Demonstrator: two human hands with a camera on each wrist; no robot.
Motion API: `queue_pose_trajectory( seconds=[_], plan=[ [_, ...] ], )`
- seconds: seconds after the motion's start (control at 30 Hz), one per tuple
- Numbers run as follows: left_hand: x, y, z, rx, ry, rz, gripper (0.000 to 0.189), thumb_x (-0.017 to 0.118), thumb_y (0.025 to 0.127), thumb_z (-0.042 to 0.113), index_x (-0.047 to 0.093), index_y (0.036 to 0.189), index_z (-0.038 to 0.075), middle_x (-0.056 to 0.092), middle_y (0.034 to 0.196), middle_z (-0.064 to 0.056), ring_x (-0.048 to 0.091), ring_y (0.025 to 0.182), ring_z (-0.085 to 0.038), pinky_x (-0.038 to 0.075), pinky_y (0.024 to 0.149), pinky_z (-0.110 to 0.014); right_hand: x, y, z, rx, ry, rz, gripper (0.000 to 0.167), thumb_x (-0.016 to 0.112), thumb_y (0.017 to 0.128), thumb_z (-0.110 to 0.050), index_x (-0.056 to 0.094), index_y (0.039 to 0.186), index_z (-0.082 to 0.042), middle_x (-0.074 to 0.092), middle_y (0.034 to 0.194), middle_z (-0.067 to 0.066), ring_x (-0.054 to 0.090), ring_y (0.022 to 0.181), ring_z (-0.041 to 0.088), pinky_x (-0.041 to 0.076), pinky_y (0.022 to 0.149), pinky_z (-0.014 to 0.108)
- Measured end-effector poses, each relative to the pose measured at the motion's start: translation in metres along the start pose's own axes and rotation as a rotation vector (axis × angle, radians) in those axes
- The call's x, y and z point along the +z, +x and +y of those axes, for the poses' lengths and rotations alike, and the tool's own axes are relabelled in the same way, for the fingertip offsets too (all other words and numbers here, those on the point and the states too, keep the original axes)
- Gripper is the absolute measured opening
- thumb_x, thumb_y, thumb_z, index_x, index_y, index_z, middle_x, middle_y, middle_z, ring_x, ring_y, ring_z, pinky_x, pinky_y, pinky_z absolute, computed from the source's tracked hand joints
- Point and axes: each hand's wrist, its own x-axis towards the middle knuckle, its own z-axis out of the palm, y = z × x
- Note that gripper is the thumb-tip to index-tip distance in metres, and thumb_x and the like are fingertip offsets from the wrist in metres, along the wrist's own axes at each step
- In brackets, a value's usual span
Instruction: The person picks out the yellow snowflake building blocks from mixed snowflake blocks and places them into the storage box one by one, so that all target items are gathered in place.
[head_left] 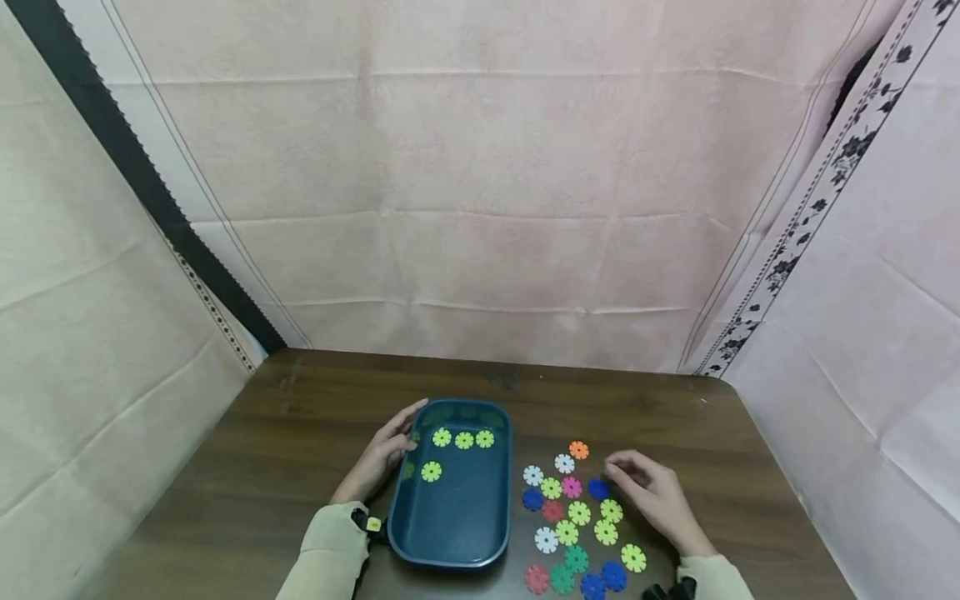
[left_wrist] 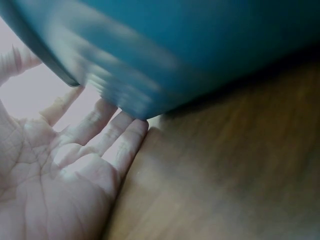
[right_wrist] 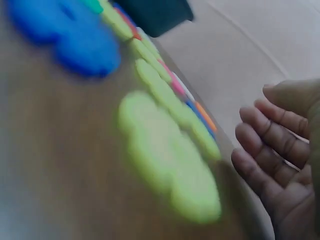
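My left hand [head_left: 385,454] grips the left side of a dark blue tray [head_left: 450,533], thumb at the rim and fingers along the outer wall. The left wrist view shows those fingers [left_wrist: 95,125] against the tray's underside curve. Several yellow-green flower-shaped discs [head_left: 431,472] lie inside the tray, toward its far end. My right hand [head_left: 654,492] hovers right of the loose discs, fingers loosely bent with nothing visible between them. Nearest to it are a blue disc [head_left: 597,489] and a yellow-green disc [head_left: 611,511]. In the right wrist view the fingers [right_wrist: 270,140] hang beside a blurred yellow-green disc [right_wrist: 170,160].
Right of the tray, flower-shaped discs in mixed colours lie scattered on the wooden table [head_left: 300,467]: an orange disc [head_left: 578,450], a pink disc [head_left: 572,487], white, red, green and blue ones. Pale cloth [head_left: 480,208] hangs behind the table and at both sides.
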Motion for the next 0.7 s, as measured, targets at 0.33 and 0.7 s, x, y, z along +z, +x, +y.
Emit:
queue_pose_trajectory(
  seconds=[0.33, 0.7],
  plan=[
    [0.002, 0.002, -0.003, 0.011, -0.007, -0.004, 0.069, 0.051, 0.092, 0.002, 0.036, 0.157, 0.020, 0.039, 0.156, -0.016, 0.043, 0.134, -0.042, 0.047, 0.098, -0.038, -0.019, -0.038, 0.015, -0.057, -0.240, -0.033, 0.019, 0.081, 0.086, -0.021, 0.072, 0.102, -0.025, 0.065, 0.090, -0.015, 0.057, 0.080, 0.006, 0.048, 0.068, 0.025],
    [0.002, 0.001, 0.000, 0.001, -0.016, 0.008, 0.068, 0.050, 0.092, 0.001, 0.038, 0.156, 0.023, 0.040, 0.155, -0.016, 0.043, 0.133, -0.045, 0.048, 0.097, -0.039, -0.019, -0.035, 0.014, -0.102, -0.300, -0.153, 0.025, 0.085, 0.081, -0.035, 0.069, 0.100, -0.034, 0.062, 0.099, -0.019, 0.051, 0.088, 0.006, 0.044, 0.073, 0.028]
  ],
)
